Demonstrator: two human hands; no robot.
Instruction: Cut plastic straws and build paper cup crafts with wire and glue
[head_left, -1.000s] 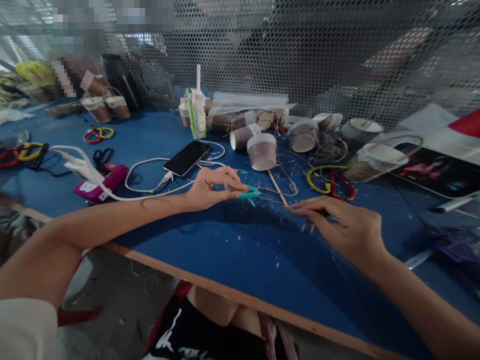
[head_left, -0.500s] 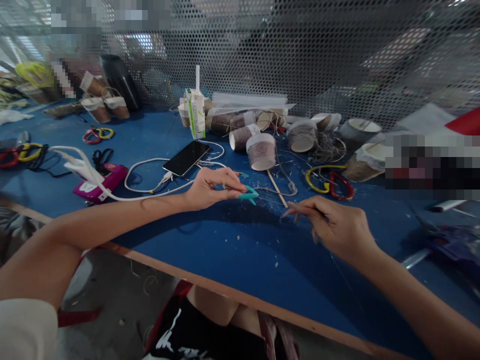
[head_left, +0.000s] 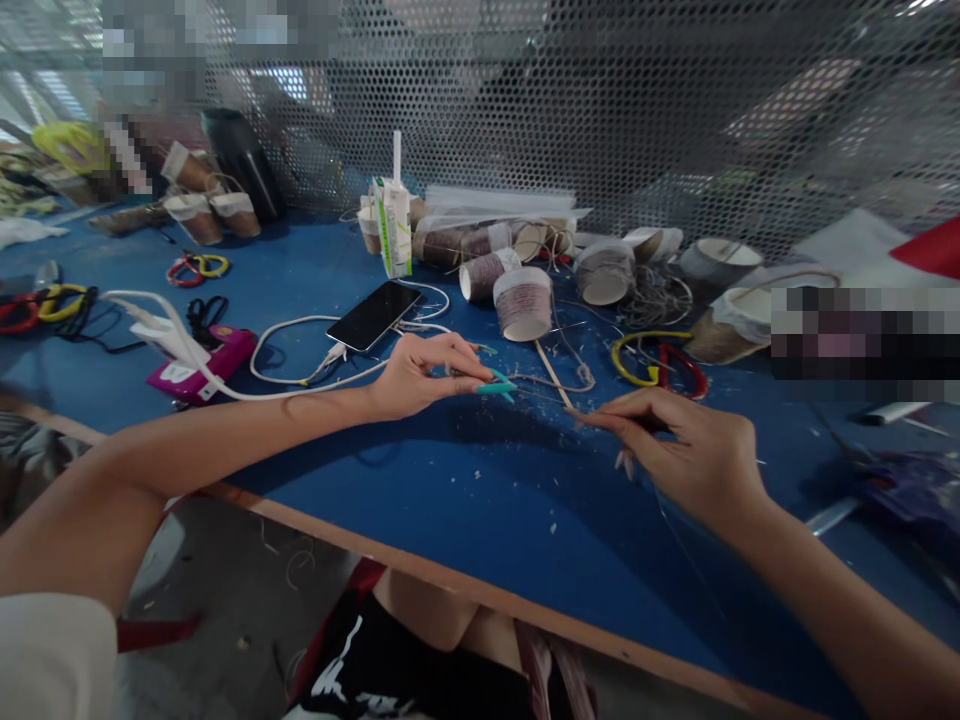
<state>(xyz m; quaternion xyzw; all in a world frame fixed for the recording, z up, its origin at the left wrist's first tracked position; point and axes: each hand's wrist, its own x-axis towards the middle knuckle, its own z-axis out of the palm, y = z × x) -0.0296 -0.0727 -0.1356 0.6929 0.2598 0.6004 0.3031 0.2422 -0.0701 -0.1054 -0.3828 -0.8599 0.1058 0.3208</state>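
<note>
My left hand [head_left: 431, 375] is over the middle of the blue table, thumb and index finger pinched together. Teal pointed pieces [head_left: 496, 387] show at its fingertips; I cannot tell whether they are long nails or something held. From this pinch a thin thread [head_left: 544, 397] runs across to my right hand [head_left: 675, 440], whose thumb and fingertips are closed on it. The thread seems to carry on below the right hand, faint against the table. A narrow wooden stick [head_left: 553, 374] lies just behind the right fingertips. Close behind stands a thread-wrapped paper cup [head_left: 523, 305], tipped toward me.
A phone [head_left: 374, 316] on a white cable lies left of centre, near a magenta box [head_left: 214, 365]. Yellow-and-red handled scissors [head_left: 682, 370] lie at right. Behind are a drink carton [head_left: 393, 228], several wrapped cups and a perforated metal screen [head_left: 480, 110].
My right hand has shifted slightly to the right, and its fingers have closed more tightly at the thread. The left hand has stayed almost still.
</note>
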